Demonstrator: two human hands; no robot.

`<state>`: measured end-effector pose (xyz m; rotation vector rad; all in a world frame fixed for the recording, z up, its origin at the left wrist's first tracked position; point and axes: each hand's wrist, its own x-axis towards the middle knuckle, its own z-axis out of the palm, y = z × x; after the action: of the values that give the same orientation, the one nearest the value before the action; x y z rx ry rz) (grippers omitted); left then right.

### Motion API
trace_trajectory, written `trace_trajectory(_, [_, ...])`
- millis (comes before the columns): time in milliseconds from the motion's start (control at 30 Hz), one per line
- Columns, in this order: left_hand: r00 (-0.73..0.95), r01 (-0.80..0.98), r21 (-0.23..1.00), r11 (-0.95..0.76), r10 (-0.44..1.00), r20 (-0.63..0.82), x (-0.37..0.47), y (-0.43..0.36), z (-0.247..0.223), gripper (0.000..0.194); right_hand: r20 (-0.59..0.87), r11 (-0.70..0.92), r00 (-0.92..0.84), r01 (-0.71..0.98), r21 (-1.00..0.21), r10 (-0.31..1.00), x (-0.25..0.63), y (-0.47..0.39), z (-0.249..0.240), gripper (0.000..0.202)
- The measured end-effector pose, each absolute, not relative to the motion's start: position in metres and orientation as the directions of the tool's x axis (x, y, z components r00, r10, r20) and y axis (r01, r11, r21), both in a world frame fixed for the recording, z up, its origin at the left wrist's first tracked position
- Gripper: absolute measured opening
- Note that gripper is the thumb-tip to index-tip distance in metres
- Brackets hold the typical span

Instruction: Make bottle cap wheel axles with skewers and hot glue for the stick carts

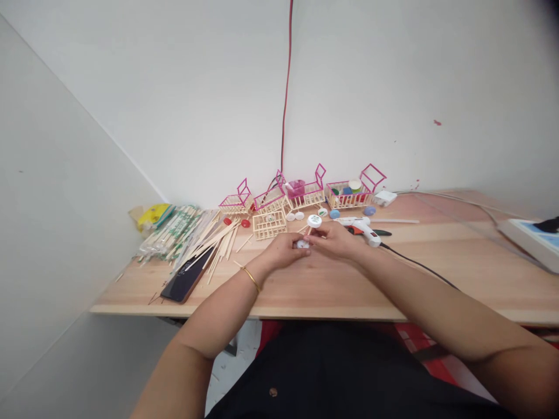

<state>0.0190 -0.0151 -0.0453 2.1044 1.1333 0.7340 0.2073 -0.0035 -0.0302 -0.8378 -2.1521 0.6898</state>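
Over the middle of the table, both my hands are close together around a short wooden stick and two bottle caps. My left hand [285, 250] has its fingers closed on a whitish bottle cap [301, 244], partly hidden by them. With a pinch, my right hand [335, 241] grips the wooden stick [311, 230] just below a white bottle cap [314, 221] with a green print. The stick seems to run between the two caps, but my fingers cover its lower part. Just behind my left hand stands a small basket of wooden sticks [269, 226].
Several stick carts with pink handles [348, 194] line the wall, one loaded with caps. A white glue gun [364, 228] lies right of my hands, near blue caps [335, 214]. Loose sticks [218, 247], a phone [186, 279] and packaged sticks [170, 230] lie left. A power strip [530, 238] is far right.
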Motion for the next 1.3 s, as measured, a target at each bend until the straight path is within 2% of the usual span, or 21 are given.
trace_trajectory(533, [0.478, 0.489, 0.757, -0.433, 0.859, 0.183, 0.0182, -0.0134, -0.0472, 0.025, 0.418, 0.644, -0.537, 0.347, -0.682, 0.732, 0.2061, -0.001, -0.0343, 0.024])
trace_trajectory(800, [0.456, 0.427, 0.812, -0.398, 0.87, 0.187, 0.0189, -0.0113, -0.0506, 0.04, 0.444, 0.647, -0.499, 0.376, -0.663, 0.744, 0.208, -0.0012, -0.0314, 0.026])
trace_trajectory(1167, [0.439, 0.453, 0.798, -0.398, 0.879, 0.189, 0.0199, -0.0122, -0.0473, 0.044, 0.501, 0.671, -0.454, 0.404, -0.622, 0.737, 0.2099, 0.0016, -0.0315, 0.027])
trace_trajectory(1300, [0.455, 0.437, 0.79, -0.43, 0.863, 0.219, 0.0187, -0.0107, -0.0503, 0.039, 0.496, 0.669, -0.454, 0.431, -0.606, 0.741, 0.2092, 0.0, -0.0302, 0.028])
